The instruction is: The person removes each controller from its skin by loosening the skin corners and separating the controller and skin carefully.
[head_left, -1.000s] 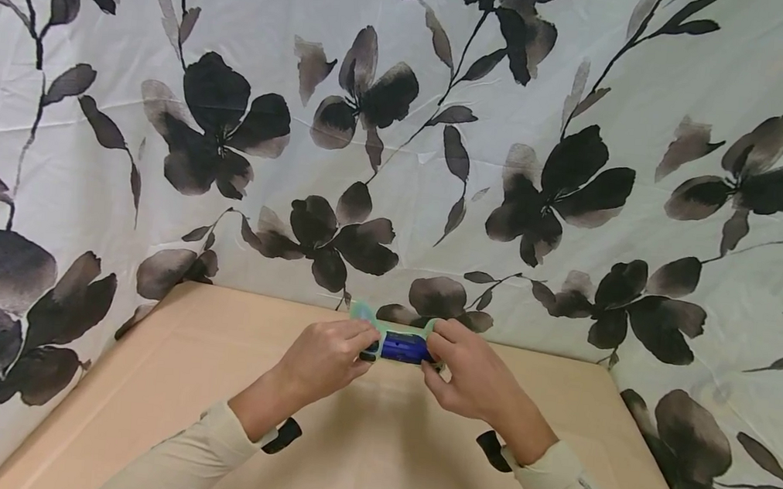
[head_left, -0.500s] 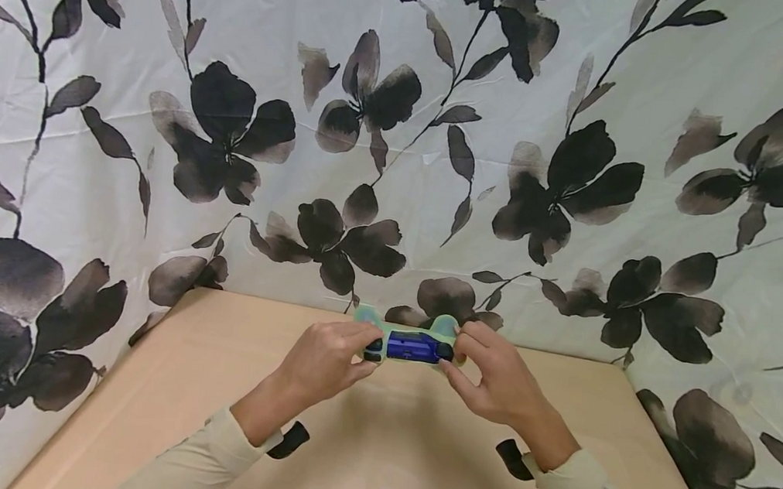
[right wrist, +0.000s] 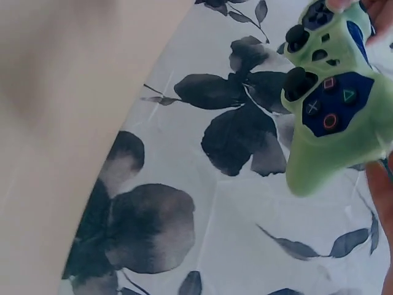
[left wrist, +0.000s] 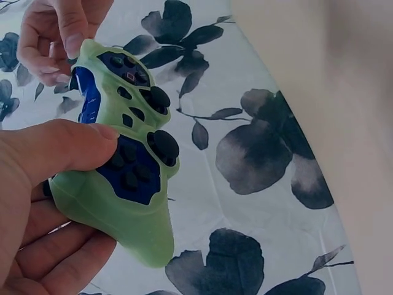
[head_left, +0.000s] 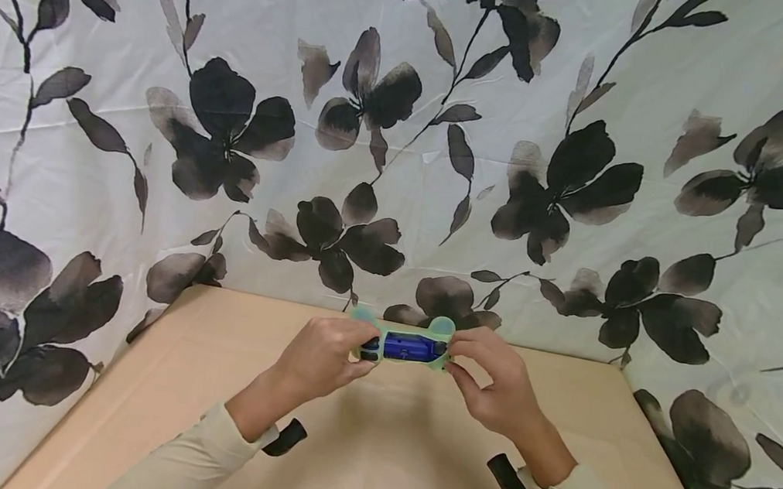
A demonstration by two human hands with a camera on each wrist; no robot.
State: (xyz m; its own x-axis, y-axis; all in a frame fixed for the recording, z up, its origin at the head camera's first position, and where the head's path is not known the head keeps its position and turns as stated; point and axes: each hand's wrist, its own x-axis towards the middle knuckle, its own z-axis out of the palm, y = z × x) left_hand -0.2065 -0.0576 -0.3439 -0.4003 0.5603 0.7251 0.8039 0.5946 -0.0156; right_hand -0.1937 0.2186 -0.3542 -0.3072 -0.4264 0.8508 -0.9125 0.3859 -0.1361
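A blue game controller (head_left: 410, 347) in a pale green silicone cover (left wrist: 116, 209) is held up over the table, its grips pointing away from me. My left hand (head_left: 326, 355) grips one end. In the left wrist view the thumb lies over the face by the direction buttons (left wrist: 126, 163), and the fingers support the cover from beneath. At the other end my right hand (head_left: 492, 374) pinches the cover's edge near the shoulder buttons between thumb and fingers. The right wrist view shows the round face buttons (right wrist: 330, 121) and the thumbsticks; most of the right hand is outside that view.
A light tan table (head_left: 220, 447) lies beneath the hands. Behind it and along its sides hangs a white sheet with dark flowers (head_left: 451, 203). Black wrist-worn devices (head_left: 286, 437) show under both cuffs.
My right hand has slid outward off the controller's right end, uncovering the shoulder buttons and right grip, and now pinches at the cover's edge. The left hand keeps its hold.
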